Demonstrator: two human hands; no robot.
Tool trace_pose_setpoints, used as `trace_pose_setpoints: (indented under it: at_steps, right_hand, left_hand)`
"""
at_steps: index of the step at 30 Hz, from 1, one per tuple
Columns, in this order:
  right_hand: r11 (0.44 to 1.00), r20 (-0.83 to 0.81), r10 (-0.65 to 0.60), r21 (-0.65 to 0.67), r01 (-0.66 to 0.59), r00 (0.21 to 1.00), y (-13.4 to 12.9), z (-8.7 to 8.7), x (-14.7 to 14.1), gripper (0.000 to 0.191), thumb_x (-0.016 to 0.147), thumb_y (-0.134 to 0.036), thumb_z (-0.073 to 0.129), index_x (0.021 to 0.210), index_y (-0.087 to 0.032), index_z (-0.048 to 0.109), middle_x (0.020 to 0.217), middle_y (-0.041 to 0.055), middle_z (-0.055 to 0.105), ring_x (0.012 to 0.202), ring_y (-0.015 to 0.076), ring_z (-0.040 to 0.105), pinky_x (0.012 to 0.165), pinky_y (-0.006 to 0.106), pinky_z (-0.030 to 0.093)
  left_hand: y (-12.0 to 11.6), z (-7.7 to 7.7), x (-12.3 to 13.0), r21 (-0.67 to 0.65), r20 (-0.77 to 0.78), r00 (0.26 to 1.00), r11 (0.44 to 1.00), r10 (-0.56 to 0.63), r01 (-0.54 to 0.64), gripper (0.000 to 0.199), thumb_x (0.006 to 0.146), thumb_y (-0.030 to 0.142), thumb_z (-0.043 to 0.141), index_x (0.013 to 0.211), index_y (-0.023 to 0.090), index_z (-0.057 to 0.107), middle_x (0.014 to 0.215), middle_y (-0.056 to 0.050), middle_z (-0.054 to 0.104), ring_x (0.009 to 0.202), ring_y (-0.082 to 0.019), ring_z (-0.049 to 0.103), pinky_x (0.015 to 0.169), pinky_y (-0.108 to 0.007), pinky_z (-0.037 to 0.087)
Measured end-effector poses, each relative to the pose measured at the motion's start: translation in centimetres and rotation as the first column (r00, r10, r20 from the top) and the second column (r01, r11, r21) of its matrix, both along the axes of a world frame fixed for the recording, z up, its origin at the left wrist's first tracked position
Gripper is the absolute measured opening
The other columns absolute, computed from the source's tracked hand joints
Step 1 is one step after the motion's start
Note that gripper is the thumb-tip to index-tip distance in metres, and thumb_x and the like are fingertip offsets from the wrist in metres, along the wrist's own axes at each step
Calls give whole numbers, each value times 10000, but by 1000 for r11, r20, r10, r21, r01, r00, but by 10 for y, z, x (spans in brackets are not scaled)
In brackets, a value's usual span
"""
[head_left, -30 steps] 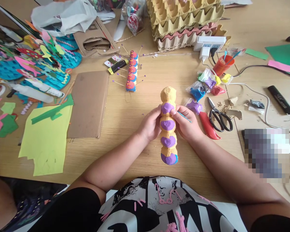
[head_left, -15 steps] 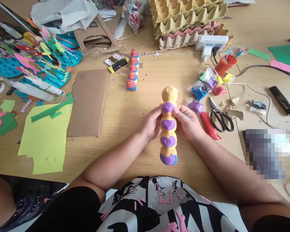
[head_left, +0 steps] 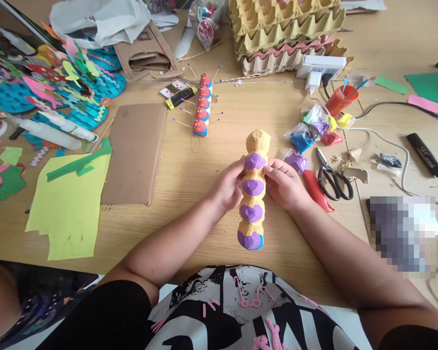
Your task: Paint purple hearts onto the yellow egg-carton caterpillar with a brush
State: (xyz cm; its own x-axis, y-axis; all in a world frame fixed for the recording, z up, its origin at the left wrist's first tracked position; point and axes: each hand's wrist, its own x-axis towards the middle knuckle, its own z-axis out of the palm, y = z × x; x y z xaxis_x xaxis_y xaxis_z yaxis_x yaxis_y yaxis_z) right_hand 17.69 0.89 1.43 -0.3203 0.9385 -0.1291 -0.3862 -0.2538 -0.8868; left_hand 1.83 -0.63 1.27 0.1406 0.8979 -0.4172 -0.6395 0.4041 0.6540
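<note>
An orange-yellow egg-carton strip (head_left: 253, 200) of several bumps hangs upright between my hands, with purple clay on all but the top bump and a bit of blue at its lower end. My left hand (head_left: 230, 184) grips its left edge near the upper purple patch. On the opposite edge, my right hand (head_left: 285, 183) pinches the strip with thumb and fingers; a tiny blue bit shows by its knuckles. Farther back stands a finished-looking strip (head_left: 201, 107) with red faces, blue bases and purple-tipped sticks.
Right of my hands lie black scissors (head_left: 332, 177), a red cutter (head_left: 317, 190), bagged clay (head_left: 301, 138) and an orange cup (head_left: 341, 101). Egg trays (head_left: 284, 34) and a power strip (head_left: 321, 65) sit behind. Cardboard (head_left: 134, 154), yellow paper (head_left: 71, 209) and glue bottles (head_left: 45, 133) lie left.
The strip's lower end has swung slightly left. The blue stick seen by my right hand is now mostly hidden, and its fingers have shifted a little.
</note>
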Motion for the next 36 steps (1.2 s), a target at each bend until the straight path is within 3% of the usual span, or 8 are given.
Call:
trace_pose_setpoints:
  at_steps: [8,13,18,24,28,36]
  right_hand:
    - [1000,-39,17,-14,-18,999,0,-1,1,407,773,-575,1024,802,-267,760,777,19,757,865,261,770,822,410,654]
    - [999,-55,15,-34,-17,998,1,-3,1,387,788,-548,1008,790,-263,746,754,5,707,777,222,706,775,387,622]
    - [997,-96,-4,-80,-4,995,2,-4,0,354,764,-472,1010,742,-263,726,729,-13,670,688,173,610,694,340,571]
    - [995,-87,34,-86,-41,996,1,-4,2,303,787,-489,980,842,-280,767,769,13,736,836,269,746,793,433,659]
    - [994,-86,8,-104,-17,996,1,-5,2,343,765,-463,1004,768,-266,723,763,-1,719,833,244,755,788,401,650]
    - [997,-68,30,-70,-35,997,-1,-3,2,333,787,-454,1007,887,-276,744,849,0,787,886,250,793,864,422,669]
  left_hand:
    - [3,-3,-2,100,-25,999,995,-29,31,310,925,589,912,904,290,833,931,-51,827,1034,-315,798,891,-418,631]
    - [2,-1,2,136,-49,999,991,9,-2,297,997,538,844,888,263,862,931,-61,814,921,-254,758,868,-383,588]
    - [0,-1,3,137,-56,998,991,23,-16,280,1006,508,836,868,264,846,929,-56,816,951,-265,767,893,-402,579]
    - [0,0,2,137,-41,999,990,17,-11,308,990,542,860,892,250,853,924,-47,799,900,-222,730,873,-372,571]
    - [0,0,3,132,-55,998,991,23,-15,302,973,545,877,865,265,842,924,-64,816,963,-273,756,879,-396,583]
    - [-1,7,3,61,-20,999,997,46,-44,332,1120,393,720,886,190,839,923,-56,783,845,-180,695,877,-323,541]
